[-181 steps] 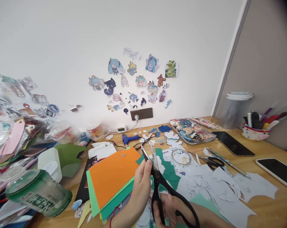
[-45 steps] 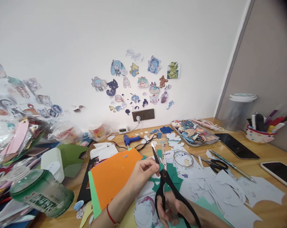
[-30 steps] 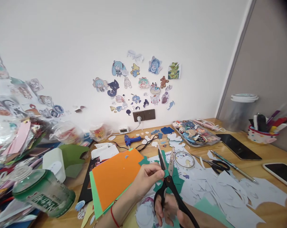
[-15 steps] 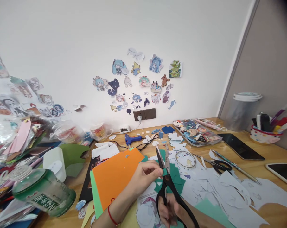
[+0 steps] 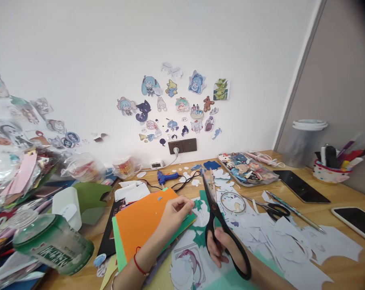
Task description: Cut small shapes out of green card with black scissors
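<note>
My right hand has its fingers through the handles of black-handled scissors. The blades point away from me and are close together, apart at the tips. My left hand is closed in a pinch left of the scissors, above an orange paper sheet. A small green paper piece shows at its fingertips; how firmly it is held is hard to see. Green paper scraps lie below, between the hands, on white printed paper. A teal sheet lies under my right wrist.
A blue glue gun lies behind the papers. White scraps, second scissors, a pen and two phone-like devices lie right. A green bottle lies on its side at left. A pen holder stands far right.
My left hand has drawn back left from the scissor blades, which earlier stood around a teal-green paper piece. My right hand has shifted slightly right and up with the scissors, whose blades have come closer together.
</note>
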The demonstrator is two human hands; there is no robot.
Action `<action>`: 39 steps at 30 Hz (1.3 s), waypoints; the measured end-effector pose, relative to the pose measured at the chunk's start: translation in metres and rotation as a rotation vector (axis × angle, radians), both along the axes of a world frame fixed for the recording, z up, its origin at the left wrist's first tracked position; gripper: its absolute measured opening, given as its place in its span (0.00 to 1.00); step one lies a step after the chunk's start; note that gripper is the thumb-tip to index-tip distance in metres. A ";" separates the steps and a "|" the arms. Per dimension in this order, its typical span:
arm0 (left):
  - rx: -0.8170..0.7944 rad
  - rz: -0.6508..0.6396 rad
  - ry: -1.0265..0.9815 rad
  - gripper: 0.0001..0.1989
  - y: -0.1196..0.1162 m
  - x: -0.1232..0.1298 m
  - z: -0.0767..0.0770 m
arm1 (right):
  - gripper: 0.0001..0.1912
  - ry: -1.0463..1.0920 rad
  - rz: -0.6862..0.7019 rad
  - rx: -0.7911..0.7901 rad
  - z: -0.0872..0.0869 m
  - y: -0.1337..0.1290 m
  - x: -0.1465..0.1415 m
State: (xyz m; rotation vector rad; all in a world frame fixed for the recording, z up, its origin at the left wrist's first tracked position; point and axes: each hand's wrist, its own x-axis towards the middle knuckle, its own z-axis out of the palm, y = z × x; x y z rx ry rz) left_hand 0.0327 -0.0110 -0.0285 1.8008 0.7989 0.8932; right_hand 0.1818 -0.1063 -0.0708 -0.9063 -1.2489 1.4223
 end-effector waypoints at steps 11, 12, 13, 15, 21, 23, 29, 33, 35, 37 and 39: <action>0.247 -0.167 0.491 0.23 -0.015 0.002 -0.010 | 0.26 -0.260 -0.356 -0.034 0.009 0.019 0.037; 0.258 -0.215 0.528 0.20 -0.023 0.002 -0.007 | 0.25 -0.275 -0.365 -0.033 0.008 0.020 0.038; 0.268 -0.260 0.559 0.17 -0.032 0.002 -0.004 | 0.25 -0.290 -0.376 -0.033 0.008 0.020 0.040; 0.291 -0.333 0.638 0.19 -0.052 0.004 0.003 | 0.25 -0.313 -0.403 -0.039 0.007 0.021 0.042; 0.391 -0.477 1.209 0.32 -0.089 0.015 0.013 | 0.26 -0.331 -0.433 -0.047 0.005 0.023 0.043; 0.374 -0.488 1.211 0.30 -0.092 0.017 0.012 | 0.26 -0.329 -0.433 -0.046 0.004 0.024 0.043; 0.315 -0.542 1.219 0.27 -0.090 0.018 0.015 | 0.26 -0.341 -0.459 -0.062 0.005 0.024 0.044; 0.284 -0.530 1.213 0.22 -0.096 0.019 0.017 | 0.26 -0.320 -0.467 -0.050 0.011 0.023 0.046; 0.280 -0.486 1.209 0.26 -0.101 0.020 0.017 | 0.27 -0.300 -0.465 -0.038 0.014 0.023 0.046; 0.270 -0.458 1.212 0.29 -0.104 0.023 0.016 | 0.27 -0.282 -0.461 -0.029 0.016 0.023 0.046; 0.253 -0.469 1.211 0.28 -0.106 0.024 0.018 | 0.27 -0.271 -0.455 -0.027 0.016 0.023 0.044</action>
